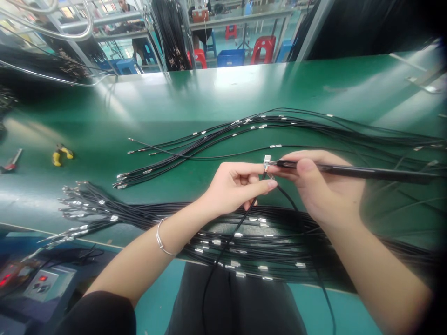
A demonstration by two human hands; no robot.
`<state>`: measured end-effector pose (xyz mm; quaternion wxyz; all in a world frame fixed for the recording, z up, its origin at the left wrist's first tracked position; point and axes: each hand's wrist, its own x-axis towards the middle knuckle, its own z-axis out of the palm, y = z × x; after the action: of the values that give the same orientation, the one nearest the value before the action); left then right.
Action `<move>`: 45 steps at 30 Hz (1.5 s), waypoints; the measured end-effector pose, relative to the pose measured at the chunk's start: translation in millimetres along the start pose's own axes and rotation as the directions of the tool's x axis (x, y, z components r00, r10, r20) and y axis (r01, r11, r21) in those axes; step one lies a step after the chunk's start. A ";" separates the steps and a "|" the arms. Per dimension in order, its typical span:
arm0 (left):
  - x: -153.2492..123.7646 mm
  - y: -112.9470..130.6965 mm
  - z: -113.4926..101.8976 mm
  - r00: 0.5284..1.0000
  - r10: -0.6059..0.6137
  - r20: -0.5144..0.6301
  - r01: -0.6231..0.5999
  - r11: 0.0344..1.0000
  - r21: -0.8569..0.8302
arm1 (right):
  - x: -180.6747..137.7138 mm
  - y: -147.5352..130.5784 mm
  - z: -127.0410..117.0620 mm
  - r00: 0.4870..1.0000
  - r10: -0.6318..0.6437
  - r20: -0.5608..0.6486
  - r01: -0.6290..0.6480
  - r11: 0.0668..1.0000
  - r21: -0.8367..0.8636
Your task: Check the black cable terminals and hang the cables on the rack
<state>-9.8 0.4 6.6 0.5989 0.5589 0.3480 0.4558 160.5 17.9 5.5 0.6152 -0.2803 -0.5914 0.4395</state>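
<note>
My left hand is closed, pinching a black cable just below its small silver-and-white connector end. The cable's loop hangs down past the table edge toward my lap. In my right hand lies a long, slim black tool, gripped between thumb and fingers, its narrow tip meeting or nearly meeting the connector. What kind of tool it is I cannot make out. Under both hands stretches a thick bundle of black cables with white labels.
A second group of black cables lies farther back on the green table. Yellow-handled pliers and a red-handled tool are at the left. A box with a red display stands below left. Stools and a blue crate are beyond.
</note>
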 end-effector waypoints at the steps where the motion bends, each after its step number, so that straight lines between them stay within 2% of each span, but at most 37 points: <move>1: 0.1 0.0 0.0 1.000 0.003 0.003 -0.003 1.000 -0.001 | 0.0 -0.3 0.1 1.000 0.007 0.003 -0.007 1.000 0.001; 7: 0.0 0.8 1.0 1.000 -0.006 -0.008 0.006 1.000 0.013 | 0.2 -1.8 0.7 0.999 0.039 -0.006 -0.039 0.999 -0.012; 19: -0.3 0.2 0.6 1.000 -0.002 -0.011 0.003 1.000 0.020 | -1.6 -7.2 4.2 0.999 0.020 -0.030 -0.021 0.999 -0.031; 26: -0.3 0.7 0.2 1.000 0.003 -0.003 -0.003 1.000 0.030 | -0.1 1.9 0.5 1.000 -0.025 -0.001 0.025 1.000 -0.009; 36: -0.2 1.3 0.2 1.000 -0.006 -0.011 0.007 0.998 0.059 | -1.7 1.6 0.7 1.000 0.023 -0.016 -0.023 0.999 -0.037; 38: 0.6 0.7 -0.1 1.000 0.003 -0.021 -0.002 0.999 0.048 | 0.6 1.1 0.3 0.998 -0.020 -0.051 0.018 0.999 -0.048; 40: 1.9 -0.1 -0.7 0.999 0.015 -0.037 -0.013 0.999 0.039 | 4.6 2.2 -3.5 0.987 -0.082 -0.135 0.061 0.986 -0.157; 42: 3.4 -1.0 -1.7 0.998 0.024 -0.051 -0.021 0.999 0.042 | 9.6 6.7 -12.6 0.979 -0.097 -0.181 0.021 0.926 -0.378; 43: 4.1 -1.5 -2.3 0.998 0.028 -0.055 -0.025 0.999 0.047 | 12.2 10.6 -18.9 0.984 -0.092 -0.155 0.000 0.860 -0.510; 45: 5.1 -2.6 -3.5 0.997 0.041 -0.061 -0.038 0.998 0.055 | 16.5 21.1 -33.2 0.999 -0.052 0.005 0.039 0.679 -0.733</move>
<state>-11.0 6.5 4.0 0.5633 0.5673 0.3676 0.4751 187.0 47.7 -9.5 0.4672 -0.4917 -0.7196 0.1487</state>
